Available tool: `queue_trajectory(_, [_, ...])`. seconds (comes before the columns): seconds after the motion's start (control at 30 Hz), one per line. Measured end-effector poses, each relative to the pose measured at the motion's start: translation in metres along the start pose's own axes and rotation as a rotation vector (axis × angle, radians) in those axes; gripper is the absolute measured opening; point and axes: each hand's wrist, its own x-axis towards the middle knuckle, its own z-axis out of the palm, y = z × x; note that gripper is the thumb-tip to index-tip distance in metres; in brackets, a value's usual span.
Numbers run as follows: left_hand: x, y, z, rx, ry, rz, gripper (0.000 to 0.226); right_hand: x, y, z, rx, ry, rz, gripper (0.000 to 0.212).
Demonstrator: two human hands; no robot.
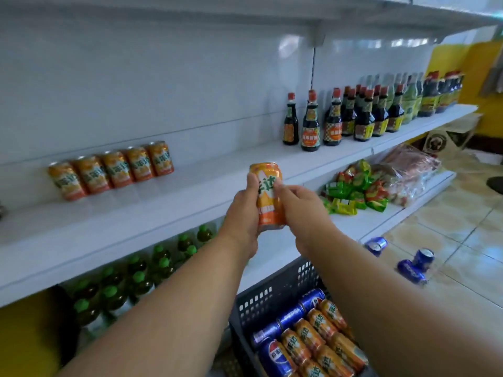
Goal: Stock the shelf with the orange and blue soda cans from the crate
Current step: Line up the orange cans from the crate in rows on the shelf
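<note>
Two hands, left hand (242,213) and right hand (302,210), clamp the orange soda can (268,197); keep it upright, set it right of the row of orange cans (111,170) beyond the grip.

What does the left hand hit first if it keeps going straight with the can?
Probably nothing before the shelf's white back panel. The left hand and orange can point between the can row and sauce bottles; depth is unclear.

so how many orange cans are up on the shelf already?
5, upright in one row at the left of the white middle shelf. A sixth is held in both hands, not shelved.
</note>
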Motion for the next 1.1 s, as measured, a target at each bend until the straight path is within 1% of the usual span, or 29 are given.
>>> queue_trajectory(0.07, [-0.004, 0.02, -0.004, 0.065, 0.118, 0.091, 0.067, -0.008, -0.011, 0.017, -0.069, -0.048, -0.096, 0.033])
queue_trajectory(0.13, [-0.007, 0.041, -0.012, 0.082, 0.169, 0.134, 0.064, -0.01, -0.026, 0.03, -0.099, -0.084, -0.159, 0.029])
queue_trajectory(0.23, [-0.01, 0.072, -0.028, 0.176, 0.185, 0.204, 0.058, -0.005, -0.05, 0.048, -0.113, -0.124, -0.199, 0.029])
queue_trajectory(0.33, [-0.007, 0.099, -0.045, 0.239, 0.207, 0.298, 0.054, 0.0, -0.067, 0.069, -0.149, -0.207, -0.243, 0.03])
queue_trajectory(0.43, [-0.001, 0.117, -0.062, 0.245, 0.223, 0.333, 0.057, 0.011, -0.081, 0.09, -0.196, -0.287, -0.303, 0.029])
queue_trajectory(0.5, [0.008, 0.127, -0.072, 0.257, 0.255, 0.354, 0.051, 0.023, -0.088, 0.104, -0.265, -0.301, -0.35, 0.033])
queue_trajectory(0.63, [0.035, 0.139, -0.099, 0.34, 0.291, 0.376, 0.033, 0.063, -0.091, 0.134, -0.357, -0.316, -0.363, 0.035])
queue_trajectory(0.7, [0.056, 0.136, -0.115, 0.371, 0.308, 0.356, 0.027, 0.087, -0.083, 0.148, -0.417, -0.335, -0.361, 0.036])
queue_trajectory(0.83, [0.106, 0.111, -0.15, 0.415, 0.344, 0.305, 0.032, 0.135, -0.059, 0.175, -0.606, -0.383, -0.359, 0.04])
queue_trajectory(0.97, [0.153, 0.089, -0.177, 0.438, 0.376, 0.252, 0.037, 0.182, -0.029, 0.205, -0.635, -0.418, -0.339, 0.037])
queue_trajectory(1.1, [0.199, 0.088, -0.195, 0.525, 0.389, 0.195, 0.036, 0.228, -0.002, 0.227, -0.636, -0.384, -0.361, 0.03])
